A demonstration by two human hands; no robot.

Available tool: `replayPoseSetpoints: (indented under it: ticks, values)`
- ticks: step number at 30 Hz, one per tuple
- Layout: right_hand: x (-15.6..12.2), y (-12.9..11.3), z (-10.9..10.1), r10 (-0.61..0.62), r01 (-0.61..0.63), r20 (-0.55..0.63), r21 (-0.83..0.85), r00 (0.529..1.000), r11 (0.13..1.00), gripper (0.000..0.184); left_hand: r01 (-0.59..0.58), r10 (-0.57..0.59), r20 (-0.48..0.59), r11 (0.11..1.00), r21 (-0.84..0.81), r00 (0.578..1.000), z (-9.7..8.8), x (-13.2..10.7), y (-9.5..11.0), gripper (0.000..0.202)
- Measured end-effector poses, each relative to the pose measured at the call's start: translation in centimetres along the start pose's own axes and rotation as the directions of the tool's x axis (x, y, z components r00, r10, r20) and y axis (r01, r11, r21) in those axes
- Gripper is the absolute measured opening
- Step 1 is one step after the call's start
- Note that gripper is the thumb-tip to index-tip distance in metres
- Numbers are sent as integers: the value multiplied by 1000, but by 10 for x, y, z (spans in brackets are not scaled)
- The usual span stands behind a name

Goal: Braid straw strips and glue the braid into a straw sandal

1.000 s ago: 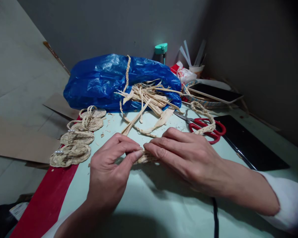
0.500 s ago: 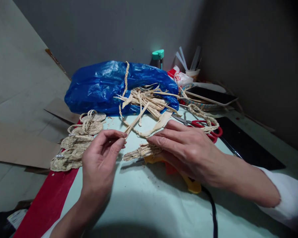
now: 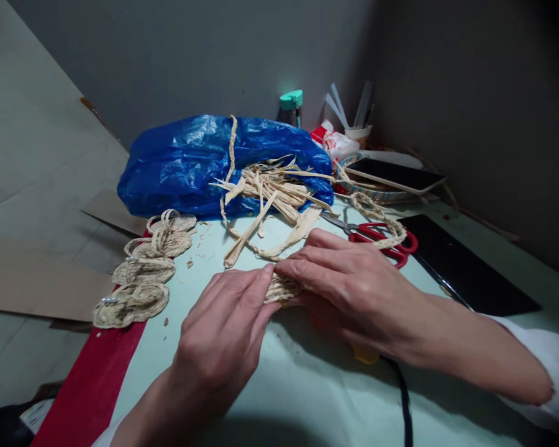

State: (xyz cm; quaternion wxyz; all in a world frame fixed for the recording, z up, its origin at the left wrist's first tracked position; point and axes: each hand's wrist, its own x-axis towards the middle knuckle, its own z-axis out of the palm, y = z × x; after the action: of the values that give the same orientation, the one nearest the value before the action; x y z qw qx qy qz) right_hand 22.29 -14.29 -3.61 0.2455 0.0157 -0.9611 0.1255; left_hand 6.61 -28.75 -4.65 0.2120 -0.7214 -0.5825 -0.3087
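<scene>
A small coil of braided straw [image 3: 282, 288] lies on the pale green table [image 3: 307, 397] between my two hands. My left hand [image 3: 223, 335] rests beside it, fingers stretched forward, fingertips pressing on the coil's left edge. My right hand [image 3: 349, 285] lies over the coil's right side, fingers flat and pointing left, holding it down. A yellow tool [image 3: 366, 355] shows partly under my right wrist. A black cable [image 3: 404, 397] runs from there toward me.
Several finished straw coils [image 3: 140, 279] lie at the table's left edge by a red strip [image 3: 88, 372]. A blue plastic bag [image 3: 200, 161] with loose straw strips [image 3: 270, 186] sits behind. Red-handled scissors [image 3: 382, 239], a dark slab [image 3: 466, 267] and a cluttered corner are to the right.
My left hand, raised and pinching half a second ago, has come back down onto the coil's left edge. The right hand stayed on the coil, covering more of the yellow tool.
</scene>
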Motion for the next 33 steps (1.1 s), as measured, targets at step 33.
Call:
replayPoseSetpoints:
  ticks: [33]
  values:
    - [6, 0, -2, -182, 109, -266, -267, 947, 958, 16, 559, -687, -25, 612, -559, 726, -6, -3, -14, 26]
